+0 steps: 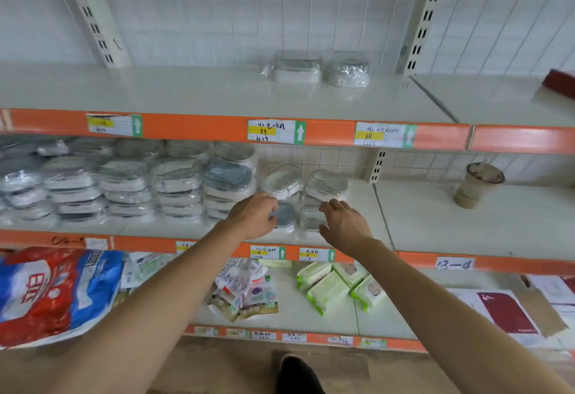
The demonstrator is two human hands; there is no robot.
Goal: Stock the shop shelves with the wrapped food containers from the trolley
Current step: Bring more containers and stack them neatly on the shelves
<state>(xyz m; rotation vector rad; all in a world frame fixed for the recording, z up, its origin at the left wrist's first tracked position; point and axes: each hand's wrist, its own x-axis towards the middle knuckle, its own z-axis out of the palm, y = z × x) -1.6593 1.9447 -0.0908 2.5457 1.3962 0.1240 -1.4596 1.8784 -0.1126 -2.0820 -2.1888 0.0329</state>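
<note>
A: Why is the middle shelf (pixel 420 222) filled from its left end?

B: The stacked wrapped containers (pixel 124 185) run in rows; the bare stretch toward the right edge takes the new ones.

A: And the hands?

B: At the front edge. The left hand (pixel 253 218) curls its fingers round the grey-lidded container (pixel 284 218); the right hand (pixel 345 225), fingers released, steadies the clear-lidded container (pixel 309 216), probably squaring them up.

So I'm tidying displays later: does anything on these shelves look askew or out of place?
Yes: a brown cup leans tilted, alone on the middle shelf, and two rear wrapped containers stand propped at an angle, unlike the flat stacks.
</note>
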